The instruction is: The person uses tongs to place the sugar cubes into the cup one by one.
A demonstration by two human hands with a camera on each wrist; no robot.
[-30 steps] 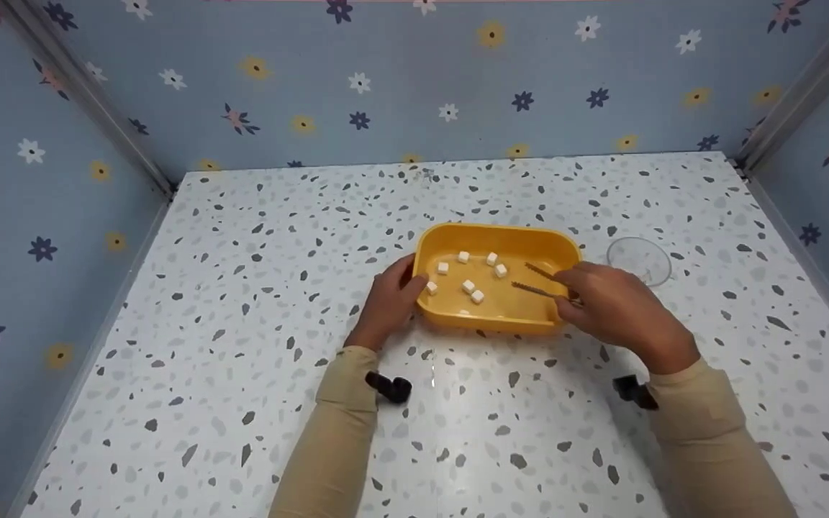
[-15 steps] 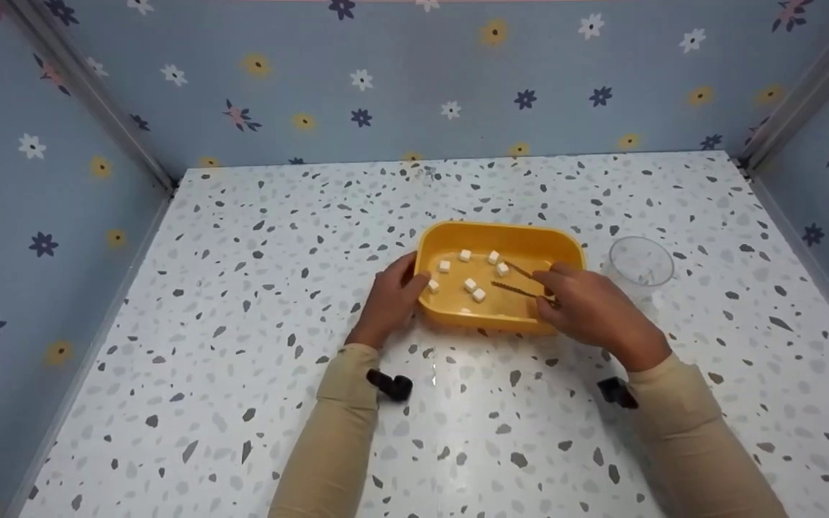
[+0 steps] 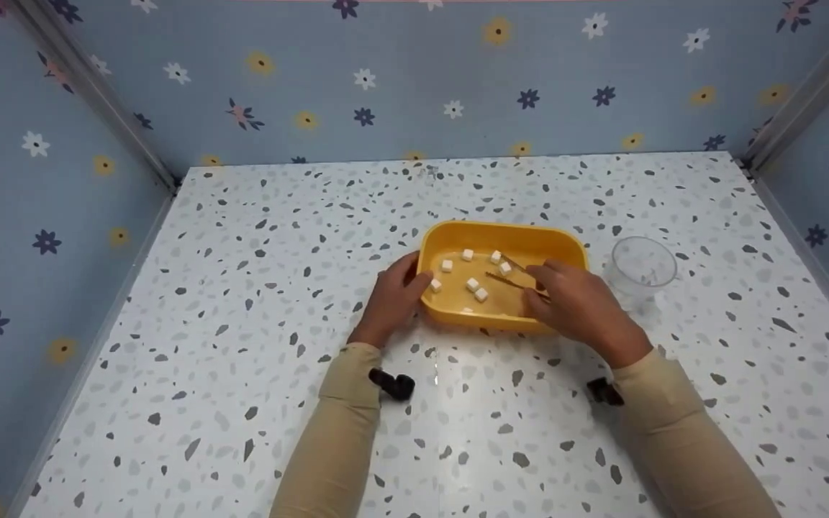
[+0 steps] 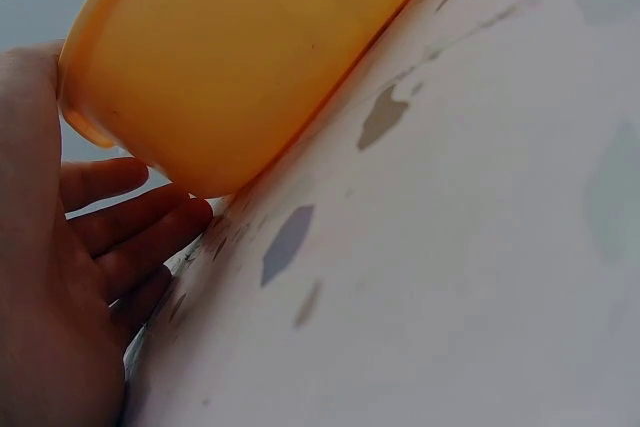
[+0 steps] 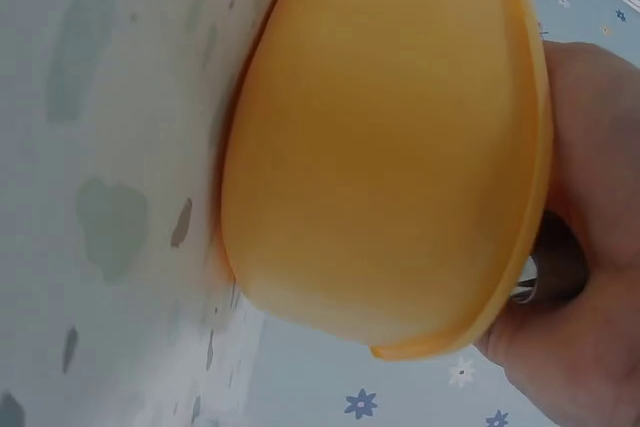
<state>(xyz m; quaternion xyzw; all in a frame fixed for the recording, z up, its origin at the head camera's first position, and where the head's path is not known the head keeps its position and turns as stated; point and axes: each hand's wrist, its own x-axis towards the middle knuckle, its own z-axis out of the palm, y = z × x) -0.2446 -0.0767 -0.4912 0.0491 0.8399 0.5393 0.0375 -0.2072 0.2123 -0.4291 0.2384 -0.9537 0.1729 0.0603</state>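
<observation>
A yellow plastic tub [image 3: 450,316] holds several small white cubes [image 3: 473,285], scattered over its floor. At its left end my left hand [image 3: 389,298] grips the wall, thumb at the rim and fingers against the outside; in the left wrist view these fingers [image 4: 150,232] lie along the tub's rounded end. My right hand [image 3: 573,302] reaches over the tub's near right side, holding small metal tongs [image 3: 512,281] with serrated arms. The tongs' arms are spread, with one white cube [image 3: 505,268] between them. Another cube [image 3: 496,256] lies by the upper tip.
A clear glass cup [image 3: 643,270] stands just right of the tub. All this is on a white speckled tabletop [image 3: 242,360], with flower-patterned blue panels [image 3: 414,86] at the back and sides.
My right hand has moved left with the tongs, bringing their arms from the tub's right part to either side of a cube. My left hand keeps its hold on the tub.
</observation>
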